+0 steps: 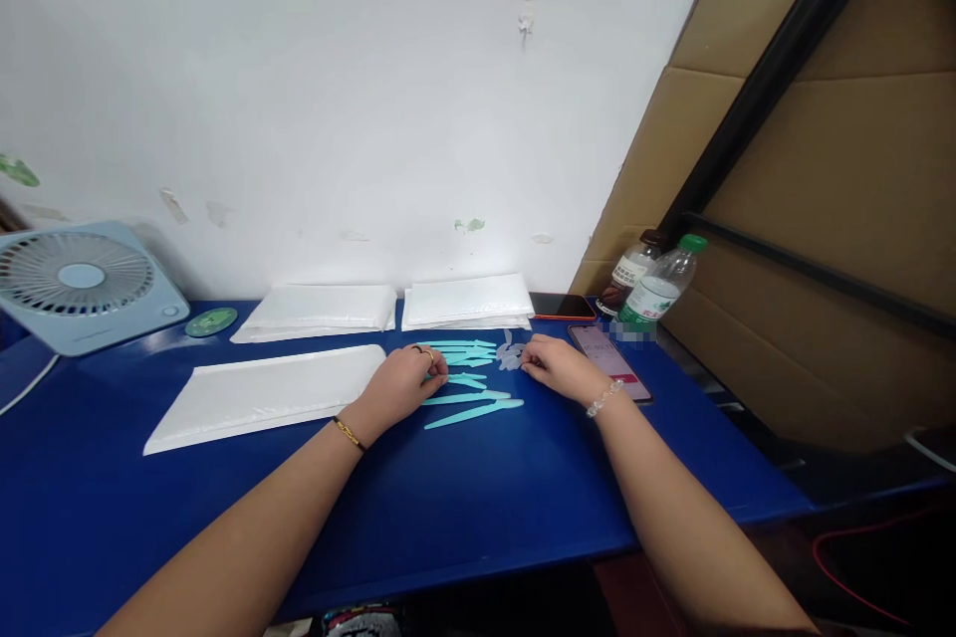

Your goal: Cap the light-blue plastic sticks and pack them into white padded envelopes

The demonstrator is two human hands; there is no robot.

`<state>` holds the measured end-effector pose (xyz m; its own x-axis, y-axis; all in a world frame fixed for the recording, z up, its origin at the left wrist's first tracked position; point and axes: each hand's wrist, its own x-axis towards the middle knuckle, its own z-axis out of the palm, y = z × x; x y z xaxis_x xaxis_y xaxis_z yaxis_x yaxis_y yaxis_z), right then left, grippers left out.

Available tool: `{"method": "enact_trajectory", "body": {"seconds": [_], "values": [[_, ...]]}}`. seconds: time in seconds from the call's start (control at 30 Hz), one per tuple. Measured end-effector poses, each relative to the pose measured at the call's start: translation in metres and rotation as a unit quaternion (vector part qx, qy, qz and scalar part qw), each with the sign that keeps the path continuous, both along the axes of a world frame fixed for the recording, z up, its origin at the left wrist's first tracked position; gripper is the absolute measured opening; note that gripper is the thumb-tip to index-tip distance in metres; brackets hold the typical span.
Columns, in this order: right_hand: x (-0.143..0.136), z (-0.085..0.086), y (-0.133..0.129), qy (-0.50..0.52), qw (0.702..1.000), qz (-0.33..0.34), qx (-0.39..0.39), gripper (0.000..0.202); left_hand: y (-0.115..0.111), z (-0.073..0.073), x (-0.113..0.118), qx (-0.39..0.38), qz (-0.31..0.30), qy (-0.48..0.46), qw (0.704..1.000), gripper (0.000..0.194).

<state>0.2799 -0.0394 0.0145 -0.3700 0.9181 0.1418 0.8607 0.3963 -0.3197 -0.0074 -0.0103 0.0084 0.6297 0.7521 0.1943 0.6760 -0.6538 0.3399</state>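
Several slim turquoise tools (474, 412) lie side by side on the blue table (515, 488), between my hands. My left hand (399, 383) is over their left ends, its fingers closed together around the end of one turquoise tool. My right hand (559, 366) is at the right edge of a small pile of translucent pieces (509, 354). Its fingertips are pinched together, and what they hold, if anything, is too small to name. A white padded envelope (261, 393) lies just left of my left hand.
Two stacks of white envelopes (318, 309) lie against the wall. A blue fan (82, 279) and a green disc (211, 322) are at the left. Two phones (608, 358) and two bottles (657, 289) stand or lie at the right, near cardboard (858, 169).
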Motion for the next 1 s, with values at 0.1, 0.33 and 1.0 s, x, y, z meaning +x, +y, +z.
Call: {"method": "enact_trajectory", "body": {"seconds": [0.1, 0.33, 1.0], "values": [[0.006, 0.004, -0.002, 0.031, 1.0, 0.004, -0.002, 0.008, 0.0, 0.002, -0.001, 0.0, -0.003, -0.014, 1.0, 0.015], [0.016, 0.001, 0.0, -0.003, 1.0, -0.015, -0.017, 0.017, 0.0, 0.0, 0.0, -0.005, -0.009, -0.031, 0.999, 0.015], [-0.031, 0.003, -0.012, 0.176, 0.98, 0.064, -0.059, 0.011, -0.004, 0.004, 0.003, -0.012, -0.006, -0.038, 0.999, 0.016]]}}
